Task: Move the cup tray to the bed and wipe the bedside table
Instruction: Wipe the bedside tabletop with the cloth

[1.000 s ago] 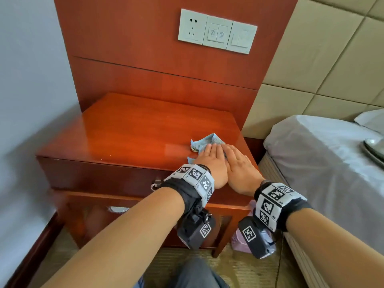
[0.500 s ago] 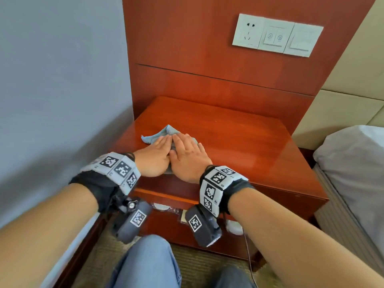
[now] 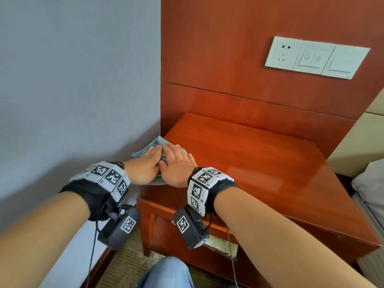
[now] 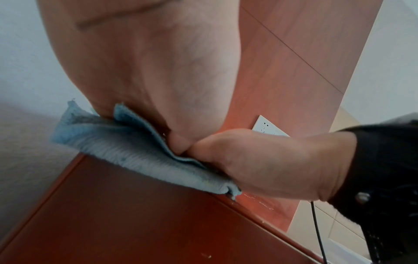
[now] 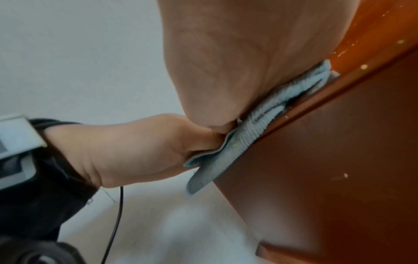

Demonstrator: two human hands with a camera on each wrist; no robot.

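Cloth (image 3: 154,144): blue, folded, pressed flat at the front left corner of the bedside table (image 3: 259,173); part of it is seen overhanging the left edge toward the grey wall (image 3: 72,80).

Left hand (image 3: 145,165): laid flat on the cloth, fingers straight and together, nothing gripped; its outer side appears to sit at or past the table's left edge.

Right hand (image 3: 176,166): laid flat beside the left, touching it, fingers straight, pressed on the same cloth.

Cup tray: not seen in any view; no tray is seen on the tabletop, so the move to the bed is judged done, though this cannot be confirmed. Only a sliver of bedding (image 3: 369,183) is shown at the right edge.

Task stage, as judged: wiping of the tabletop, at its left limit.

Risks noted:
- Cloth may be pushed off the left edge and dropped between table and wall, since it is held by downward pressure alone and already overhangs.
- Left hand may slip off the corner if pressure is kept on the unsupported part.
- Knuckles may be scraped on the wall if the stroke is carried further left.
- Folds may bunch under the palms, so that streaks are left; pale specks are visible along the front edge in the right wrist view.
- Back right corner may be missed.

Socket panel (image 3: 315,58): fixed on the wooden backboard, well apart from the hands.
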